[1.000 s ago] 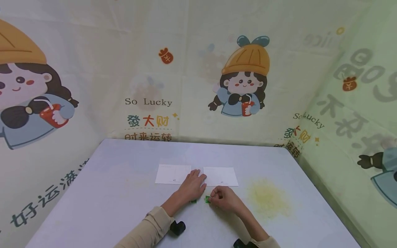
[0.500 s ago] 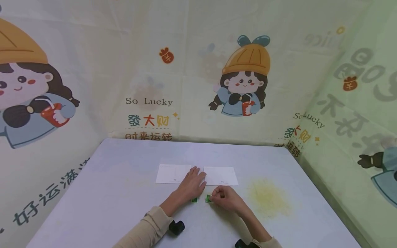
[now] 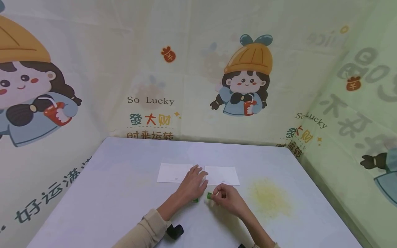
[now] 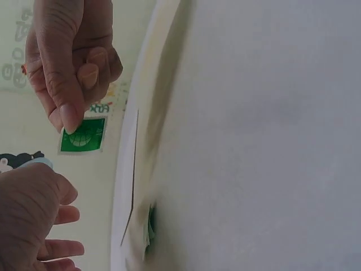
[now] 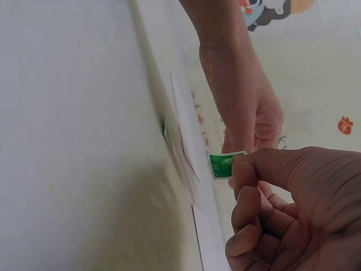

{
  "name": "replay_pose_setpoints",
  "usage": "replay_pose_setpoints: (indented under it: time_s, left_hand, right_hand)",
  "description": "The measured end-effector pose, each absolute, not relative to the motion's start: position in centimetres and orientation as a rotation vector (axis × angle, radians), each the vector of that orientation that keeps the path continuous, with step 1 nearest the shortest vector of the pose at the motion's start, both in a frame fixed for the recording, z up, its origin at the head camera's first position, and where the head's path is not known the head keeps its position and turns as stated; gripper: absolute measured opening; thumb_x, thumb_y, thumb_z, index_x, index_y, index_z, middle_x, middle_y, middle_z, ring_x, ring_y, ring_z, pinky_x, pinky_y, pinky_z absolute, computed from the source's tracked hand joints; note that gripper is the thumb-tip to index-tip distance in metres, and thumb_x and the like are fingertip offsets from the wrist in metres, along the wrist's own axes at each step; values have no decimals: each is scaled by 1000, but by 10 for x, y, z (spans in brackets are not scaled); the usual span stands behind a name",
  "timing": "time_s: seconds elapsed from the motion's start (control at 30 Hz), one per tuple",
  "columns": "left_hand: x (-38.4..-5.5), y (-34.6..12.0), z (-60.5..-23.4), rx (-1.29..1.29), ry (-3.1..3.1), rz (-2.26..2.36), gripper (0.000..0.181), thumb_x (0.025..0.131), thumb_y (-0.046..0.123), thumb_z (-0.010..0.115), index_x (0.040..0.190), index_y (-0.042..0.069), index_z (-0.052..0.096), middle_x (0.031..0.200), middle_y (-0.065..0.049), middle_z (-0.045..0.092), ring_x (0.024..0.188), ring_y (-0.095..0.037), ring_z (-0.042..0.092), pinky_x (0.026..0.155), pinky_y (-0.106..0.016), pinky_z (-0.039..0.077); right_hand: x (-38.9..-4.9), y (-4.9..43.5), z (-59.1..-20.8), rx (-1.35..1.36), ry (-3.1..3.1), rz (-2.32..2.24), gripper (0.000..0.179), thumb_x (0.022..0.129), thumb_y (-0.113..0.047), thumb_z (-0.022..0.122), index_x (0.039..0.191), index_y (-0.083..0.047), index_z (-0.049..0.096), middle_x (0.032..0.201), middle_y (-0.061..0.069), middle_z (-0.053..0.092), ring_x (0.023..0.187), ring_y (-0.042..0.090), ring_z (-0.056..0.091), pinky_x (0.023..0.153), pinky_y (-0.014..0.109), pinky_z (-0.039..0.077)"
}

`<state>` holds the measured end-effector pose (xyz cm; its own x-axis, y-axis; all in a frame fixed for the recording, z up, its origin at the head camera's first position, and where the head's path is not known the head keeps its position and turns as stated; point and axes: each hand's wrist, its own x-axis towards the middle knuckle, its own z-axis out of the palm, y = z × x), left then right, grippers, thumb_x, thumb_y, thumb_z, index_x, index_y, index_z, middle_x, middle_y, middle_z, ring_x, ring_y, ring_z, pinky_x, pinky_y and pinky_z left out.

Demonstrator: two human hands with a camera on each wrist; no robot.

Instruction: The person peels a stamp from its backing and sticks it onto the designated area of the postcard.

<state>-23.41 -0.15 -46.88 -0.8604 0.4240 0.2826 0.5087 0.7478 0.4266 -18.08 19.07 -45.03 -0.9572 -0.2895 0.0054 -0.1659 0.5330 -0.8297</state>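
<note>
My right hand (image 3: 227, 198) pinches a green postage stamp (image 5: 221, 166) with a white border between thumb and forefinger. In the left wrist view the stamp (image 4: 83, 135) hangs from the fingertips above the table. My left hand (image 3: 191, 182) hovers with loose fingers, holding nothing, over the gap between two white paper rectangles that look like envelopes. The left envelope (image 3: 172, 173) is partly covered by that hand; the right envelope (image 3: 222, 175) lies beside it. More green stamps (image 3: 195, 200) lie on the table, partly hidden behind the left wrist.
The white table (image 3: 124, 193) has a yellowish stain (image 3: 270, 198) on the right. Printed cloth walls (image 3: 198, 86) stand behind and at the sides. A black wrist device (image 3: 175, 231) sits under the left sleeve.
My right hand has lifted slightly with the stamp pinched in it. The left hand has risen a little near the envelopes. The whole head view has shifted slightly.
</note>
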Motion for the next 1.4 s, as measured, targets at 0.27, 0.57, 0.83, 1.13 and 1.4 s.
replay_pose_setpoints:
  time_s: [0.27, 0.57, 0.83, 1.13, 1.4]
  left_hand:
    - [-221, -2, -466, -716, -2649, -887, 25, 99, 21, 66, 119, 6, 71, 127, -14, 68, 133, -33, 54, 109, -49, 45]
    - [-207, -4, -461, -625, -2600, -1079, 22, 99, 22, 64, 110, 6, 75, 111, -9, 75, 109, -27, 68, 88, -44, 57]
    - [-200, -6, -459, -617, -2594, -1281, 18, 100, 21, 62, 98, 9, 76, 94, -3, 78, 88, -21, 73, 74, -35, 58]
    - [-199, -4, -452, -604, -2577, -1756, 27, 101, 20, 60, 93, 0, 77, 81, -4, 76, 75, -13, 67, 62, -25, 48]
    - [-194, -2, -443, -502, -2566, -2033, 26, 100, 18, 60, 92, 1, 77, 85, -10, 78, 84, -34, 74, 75, -38, 58]
  right_hand:
    - [-172, 186, -446, -377, 2802, -1397, 13, 92, -13, 76, 91, -10, 63, 64, -6, 59, 53, 3, 46, 50, 20, 37]
    - [-166, 182, -442, -419, 3018, -1376, 17, 88, -8, 77, 88, -16, 62, 60, -14, 51, 51, 0, 43, 50, 20, 37]
    - [-162, 178, -442, -439, 3154, -1328, 21, 86, -6, 77, 87, -18, 61, 60, -17, 49, 50, -2, 42, 50, 20, 37]
    - [-159, 176, -445, -495, 3380, -1128, 19, 82, -6, 74, 88, -17, 60, 60, -18, 50, 50, -5, 39, 48, 19, 35]
    - [-159, 174, -442, -616, 3560, -828, 21, 81, -6, 75, 89, -16, 59, 55, -17, 47, 47, -6, 32, 44, 16, 29]
